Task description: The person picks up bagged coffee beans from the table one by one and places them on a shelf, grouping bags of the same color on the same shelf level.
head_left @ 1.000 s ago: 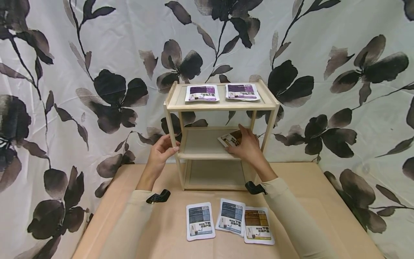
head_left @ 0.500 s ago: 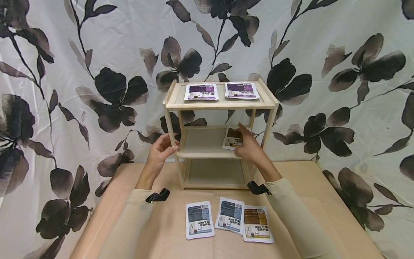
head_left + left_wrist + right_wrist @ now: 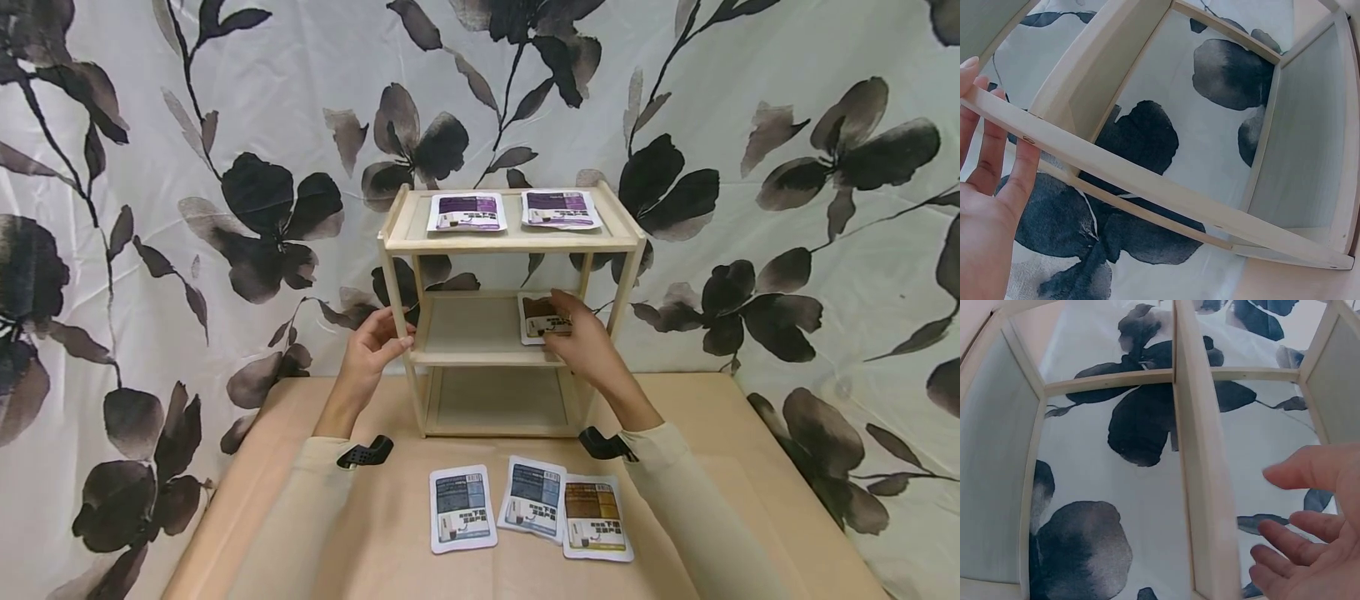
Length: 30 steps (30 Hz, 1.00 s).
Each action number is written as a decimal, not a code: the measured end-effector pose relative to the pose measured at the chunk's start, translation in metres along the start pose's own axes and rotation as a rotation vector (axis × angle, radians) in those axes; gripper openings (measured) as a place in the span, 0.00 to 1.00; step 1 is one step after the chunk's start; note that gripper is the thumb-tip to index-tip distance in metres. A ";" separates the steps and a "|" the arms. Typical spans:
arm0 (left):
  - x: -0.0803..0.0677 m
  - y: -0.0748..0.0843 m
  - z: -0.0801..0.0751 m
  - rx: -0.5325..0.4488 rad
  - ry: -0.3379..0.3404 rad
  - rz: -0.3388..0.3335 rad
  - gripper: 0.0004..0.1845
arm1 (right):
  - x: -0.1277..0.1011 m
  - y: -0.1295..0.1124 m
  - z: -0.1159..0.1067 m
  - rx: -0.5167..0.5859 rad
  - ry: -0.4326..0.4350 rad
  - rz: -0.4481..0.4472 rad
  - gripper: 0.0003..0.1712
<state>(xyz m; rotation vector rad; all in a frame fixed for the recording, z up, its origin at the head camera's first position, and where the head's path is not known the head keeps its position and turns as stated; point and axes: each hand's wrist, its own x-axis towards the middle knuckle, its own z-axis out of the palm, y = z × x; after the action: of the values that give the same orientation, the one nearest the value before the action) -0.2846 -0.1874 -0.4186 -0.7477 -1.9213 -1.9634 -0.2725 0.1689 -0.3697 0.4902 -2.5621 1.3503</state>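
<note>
A small wooden three-tier shelf [image 3: 510,247] stands on the table. My left hand [image 3: 367,343] grips its left front post [image 3: 1116,167], thumb on one side and fingers on the other in the left wrist view. On the right part of the middle tier lies a brown-and-white flat packet [image 3: 532,323], partly hidden by my right hand [image 3: 587,340]. In the right wrist view, the right hand's fingers [image 3: 1297,544] are spread and relaxed, with nothing between them. Two purple-and-white packets, a left one [image 3: 467,215] and a right one [image 3: 561,210], lie on the top tier.
In front of the shelf, two blue-grey packets, one at left [image 3: 462,510] and one in the middle [image 3: 534,500], lie on the peach-coloured table [image 3: 397,533]. Beside them, a brown packet [image 3: 597,521] touches the middle one. A floral cloth [image 3: 750,50] hangs close behind the shelf.
The brown packet, tilted in my right hand before, now lies straight on the middle tier's right side. My right hand has shifted slightly right and let go. The left hand stays on the post.
</note>
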 end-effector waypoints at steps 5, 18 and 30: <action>0.002 0.001 0.000 -0.001 -0.003 0.012 0.24 | -0.009 -0.004 -0.004 0.043 0.011 -0.061 0.38; -0.002 0.005 0.001 0.003 -0.003 -0.010 0.25 | -0.041 -0.002 -0.006 0.118 -0.117 -0.142 0.33; -0.002 0.003 0.000 0.010 0.002 -0.005 0.24 | -0.065 0.001 -0.007 0.130 -0.338 -0.232 0.30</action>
<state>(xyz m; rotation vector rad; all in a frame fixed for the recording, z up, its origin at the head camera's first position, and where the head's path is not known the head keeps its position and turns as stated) -0.2809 -0.1877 -0.4173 -0.7393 -1.9317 -1.9554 -0.2129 0.1879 -0.3878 1.0873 -2.5705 1.4589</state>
